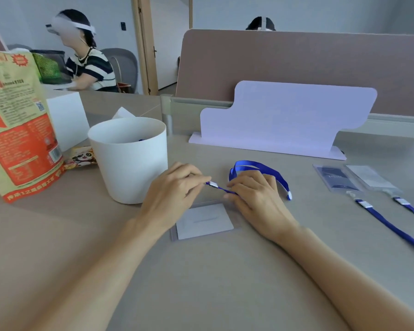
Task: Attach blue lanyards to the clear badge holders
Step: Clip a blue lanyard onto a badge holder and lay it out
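The end of the blue lanyard [258, 165] vanishes inside the left hand [175, 187]. The top edge of the clear badge holder [204, 222] lies hidden beneath both hands. Right of the right hand [256, 194], two other lanyards [392, 225] run off the frame.

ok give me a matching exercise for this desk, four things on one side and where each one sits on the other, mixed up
Things
1. white round plastic bucket
2. clear badge holder with a white card
3. blue ribbon lanyard
4. red and tan printed snack bag

Places
a. held in the fingers of the left hand and the right hand
b. standing at the far left of the grey desk
c. flat on the desk, between the two hands
d. upright, just left of the left hand

Pairs: 1-d, 2-c, 3-a, 4-b
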